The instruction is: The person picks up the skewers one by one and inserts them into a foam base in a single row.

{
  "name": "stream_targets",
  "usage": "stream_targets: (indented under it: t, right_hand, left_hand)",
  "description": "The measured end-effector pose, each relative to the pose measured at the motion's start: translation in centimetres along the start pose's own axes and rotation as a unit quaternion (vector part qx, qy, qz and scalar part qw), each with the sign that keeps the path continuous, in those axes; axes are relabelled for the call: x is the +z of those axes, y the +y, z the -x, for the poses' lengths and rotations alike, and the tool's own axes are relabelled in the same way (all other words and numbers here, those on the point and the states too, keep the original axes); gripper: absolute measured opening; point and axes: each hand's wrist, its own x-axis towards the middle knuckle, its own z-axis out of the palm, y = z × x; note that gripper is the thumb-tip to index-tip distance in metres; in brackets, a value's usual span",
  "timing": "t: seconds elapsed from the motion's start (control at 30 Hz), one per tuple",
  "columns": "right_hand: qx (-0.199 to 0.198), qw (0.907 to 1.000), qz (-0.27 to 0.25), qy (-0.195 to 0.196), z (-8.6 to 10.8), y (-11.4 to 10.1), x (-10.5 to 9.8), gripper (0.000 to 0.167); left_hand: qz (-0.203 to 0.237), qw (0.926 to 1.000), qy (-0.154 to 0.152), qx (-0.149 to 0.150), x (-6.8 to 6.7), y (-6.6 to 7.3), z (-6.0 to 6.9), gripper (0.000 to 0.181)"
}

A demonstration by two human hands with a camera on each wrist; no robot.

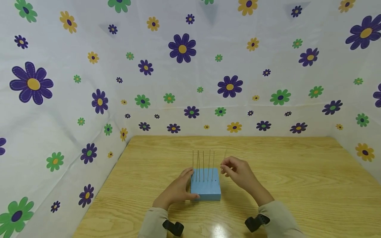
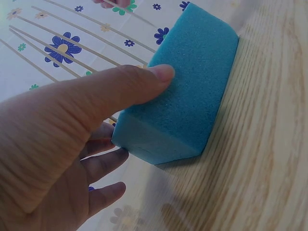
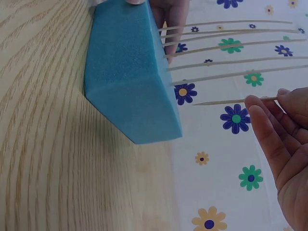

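Note:
A light-blue foam block (image 1: 206, 189) lies flat on the table, several thin wooden skewers (image 1: 203, 167) standing in a row in its top. My left hand (image 1: 177, 189) grips the block from its left side, thumb on the near face and fingers around the far left edge. At the block's right, my right hand (image 1: 240, 172) pinches another wooden skewer (image 3: 219, 102) between thumb and fingertips. Its pointed tip is directed at the block's top and is apart from it in the right wrist view. A small dark hole shows in the top at the row's right end.
The wood-grain table (image 1: 297, 172) extends on both sides of the block. A white flower-print cloth (image 1: 202, 69) rises behind the table and along both sides. Each wrist wears a black strap with a small camera (image 1: 255, 223).

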Motion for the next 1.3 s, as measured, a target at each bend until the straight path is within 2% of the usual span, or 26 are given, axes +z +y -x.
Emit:
stream_targets:
  t: [0.23,0.57,0.97,1.3]
  right_hand:
    - [0.008,0.9998,-0.008,-0.018,-0.2,-0.2,0.7,0.004]
    - [0.021,0.9993,0.012,-0.028,-0.1,0.4,1.2,0.005]
    - [0.008,0.998,0.03,-0.054,0.6,1.6,2.1,0.005]
    - [0.014,0.9963,0.038,-0.076,1.0,2.2,2.5,0.006]
  left_hand:
    - [-0.003,1.0,0.006,-0.001,0.0,0.0,0.0,0.096]
    - [-0.001,1.0,0.008,-0.002,0.0,0.0,0.0,0.096]
    - [0.004,1.0,0.004,-0.002,0.0,0.0,0.1,0.096]
    - [0.004,1.0,0.004,-0.001,0.1,-0.1,0.1,0.096]
